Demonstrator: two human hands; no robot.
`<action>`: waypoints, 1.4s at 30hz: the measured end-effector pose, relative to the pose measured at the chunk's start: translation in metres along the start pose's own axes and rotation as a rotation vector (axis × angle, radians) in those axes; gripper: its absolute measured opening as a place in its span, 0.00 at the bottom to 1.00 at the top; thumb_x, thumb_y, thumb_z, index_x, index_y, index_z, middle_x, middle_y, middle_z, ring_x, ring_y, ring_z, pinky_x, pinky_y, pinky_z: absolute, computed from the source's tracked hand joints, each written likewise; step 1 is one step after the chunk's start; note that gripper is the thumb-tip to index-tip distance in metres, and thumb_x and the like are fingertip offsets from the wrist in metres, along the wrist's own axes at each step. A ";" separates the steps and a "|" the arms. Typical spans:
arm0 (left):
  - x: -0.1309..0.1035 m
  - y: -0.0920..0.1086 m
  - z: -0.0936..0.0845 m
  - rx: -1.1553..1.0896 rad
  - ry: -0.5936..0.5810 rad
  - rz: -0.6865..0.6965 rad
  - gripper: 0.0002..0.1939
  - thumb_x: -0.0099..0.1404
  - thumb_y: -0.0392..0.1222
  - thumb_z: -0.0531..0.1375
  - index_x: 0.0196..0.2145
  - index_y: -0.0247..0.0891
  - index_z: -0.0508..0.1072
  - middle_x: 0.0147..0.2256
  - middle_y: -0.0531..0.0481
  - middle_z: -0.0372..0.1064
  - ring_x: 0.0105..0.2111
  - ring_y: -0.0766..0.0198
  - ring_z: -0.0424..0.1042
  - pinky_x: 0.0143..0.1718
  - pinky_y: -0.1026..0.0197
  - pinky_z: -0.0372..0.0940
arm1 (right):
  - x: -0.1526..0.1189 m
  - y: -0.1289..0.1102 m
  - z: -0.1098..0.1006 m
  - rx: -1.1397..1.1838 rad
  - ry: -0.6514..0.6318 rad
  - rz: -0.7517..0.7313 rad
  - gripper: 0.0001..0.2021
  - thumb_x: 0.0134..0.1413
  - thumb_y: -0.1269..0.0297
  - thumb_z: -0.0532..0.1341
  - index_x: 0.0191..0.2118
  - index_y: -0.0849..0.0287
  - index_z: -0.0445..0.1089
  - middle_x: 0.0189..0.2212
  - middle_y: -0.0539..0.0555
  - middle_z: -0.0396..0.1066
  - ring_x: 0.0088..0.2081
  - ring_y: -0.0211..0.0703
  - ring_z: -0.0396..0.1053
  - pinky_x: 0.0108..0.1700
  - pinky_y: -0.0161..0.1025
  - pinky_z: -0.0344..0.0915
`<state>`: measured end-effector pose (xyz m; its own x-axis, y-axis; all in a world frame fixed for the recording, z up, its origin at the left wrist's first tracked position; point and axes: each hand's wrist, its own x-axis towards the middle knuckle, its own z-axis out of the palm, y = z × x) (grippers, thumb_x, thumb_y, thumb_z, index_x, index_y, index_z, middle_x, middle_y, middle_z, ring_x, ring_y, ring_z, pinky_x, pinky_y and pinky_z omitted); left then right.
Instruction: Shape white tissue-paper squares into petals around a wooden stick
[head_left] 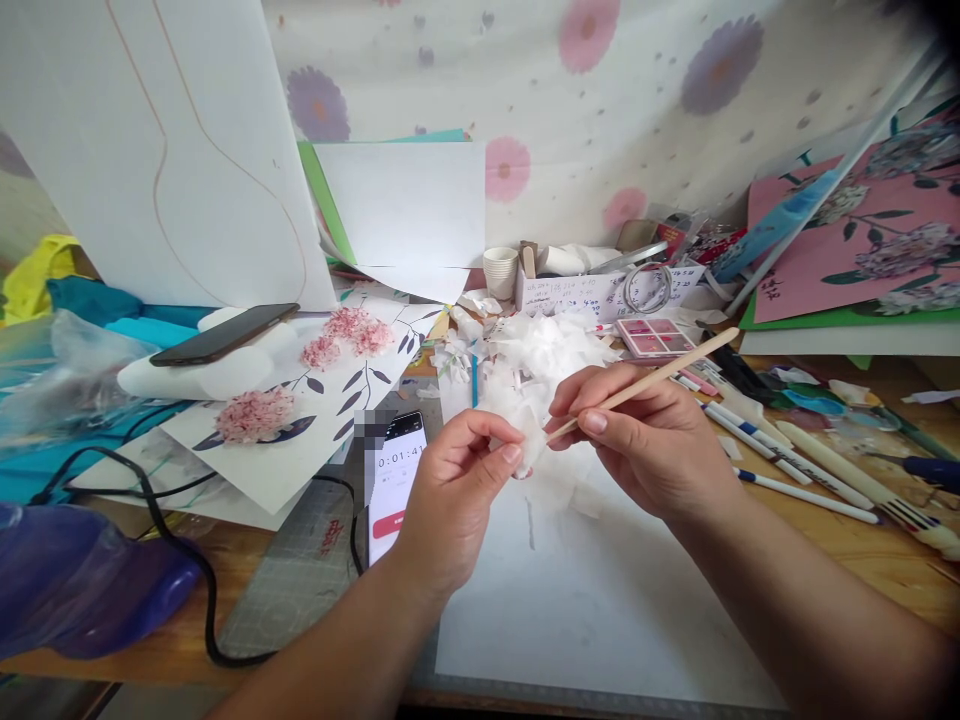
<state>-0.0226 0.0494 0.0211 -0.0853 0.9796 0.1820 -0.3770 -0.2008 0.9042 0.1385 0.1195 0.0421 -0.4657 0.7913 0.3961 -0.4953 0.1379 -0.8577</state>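
Near the middle of the view, my left hand [469,485] pinches a small piece of thin white tissue [533,440] between thumb and fingertips. My right hand [645,435] is closed around a slim wooden stick [660,382], whose thick end points up to the right. The stick's thin lower end meets the tissue close to my left fingertips. Behind both hands lies a loose heap of crumpled white tissue [551,345]. A large white sheet [570,600] spreads beneath my hands.
A phone showing a timer [397,480] lies left of my left hand. Farther left are pink flower pictures [255,415], a dark phone [225,335] and a black cable [210,600]. Pens [806,495], a pink palette [654,338] and stacked paper cups [500,272] stand or lie around the right and back.
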 end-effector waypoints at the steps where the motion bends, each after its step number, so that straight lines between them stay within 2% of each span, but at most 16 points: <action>1: 0.000 0.000 0.000 0.002 -0.002 0.002 0.02 0.63 0.36 0.63 0.33 0.42 0.74 0.28 0.56 0.67 0.30 0.68 0.65 0.35 0.64 0.60 | 0.000 0.000 0.000 -0.004 0.002 -0.001 0.01 0.51 0.69 0.68 0.31 0.57 0.77 0.32 0.52 0.73 0.31 0.37 0.74 0.34 0.34 0.75; 8: 0.000 0.000 -0.001 0.018 -0.006 -0.003 0.01 0.63 0.37 0.63 0.33 0.42 0.74 0.27 0.56 0.67 0.31 0.68 0.65 0.36 0.63 0.59 | 0.000 0.000 0.000 -0.010 -0.014 -0.005 0.01 0.51 0.70 0.68 0.31 0.57 0.77 0.32 0.52 0.73 0.33 0.38 0.75 0.34 0.33 0.75; 30: -0.001 0.000 -0.002 0.058 -0.054 0.023 0.05 0.63 0.36 0.62 0.34 0.45 0.78 0.29 0.54 0.67 0.31 0.66 0.63 0.36 0.62 0.58 | -0.001 0.000 0.001 0.009 -0.010 0.002 0.01 0.52 0.69 0.67 0.33 0.57 0.76 0.33 0.50 0.73 0.28 0.37 0.76 0.32 0.33 0.76; 42: -0.001 0.001 -0.003 0.073 -0.065 0.037 0.07 0.64 0.34 0.61 0.35 0.44 0.79 0.28 0.54 0.66 0.32 0.66 0.63 0.37 0.62 0.58 | -0.001 0.002 -0.002 -0.023 -0.032 -0.032 0.01 0.53 0.69 0.67 0.33 0.57 0.76 0.33 0.51 0.73 0.29 0.37 0.74 0.32 0.36 0.73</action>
<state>-0.0251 0.0483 0.0205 -0.0375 0.9704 0.2384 -0.3061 -0.2383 0.9217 0.1390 0.1201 0.0399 -0.4730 0.7672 0.4333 -0.4931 0.1770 -0.8518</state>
